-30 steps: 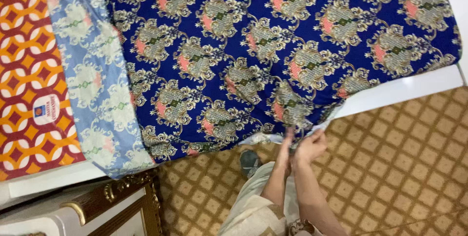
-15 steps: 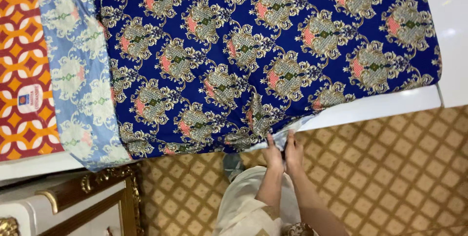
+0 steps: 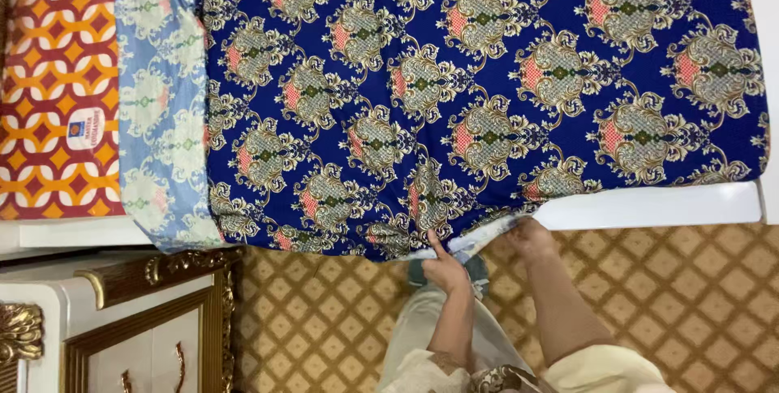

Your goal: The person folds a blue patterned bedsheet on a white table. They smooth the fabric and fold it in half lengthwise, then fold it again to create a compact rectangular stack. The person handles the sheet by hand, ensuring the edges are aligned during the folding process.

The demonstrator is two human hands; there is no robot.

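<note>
Fingers of the left hand [image 3: 445, 267] are closed on the hanging hem of the dark blue patterned bedsheet [image 3: 487, 101], low in the frame's centre; the right hand [image 3: 531, 239], just to its right, pinches the same hem beside the white bed frame [image 3: 649, 205]. The sheet covers most of the upper frame. At upper left lies the orange patterned mattress [image 3: 57, 77]; a gilded cabinet [image 3: 122, 320] fills the lower left.

One label [image 3: 85, 127] showed: a small white square with an orange and blue mark, set on the orange, red and white patterned mattress [image 3: 49, 77] at the left, beside the pale blue underside of the sheet [image 3: 158, 101].
</note>
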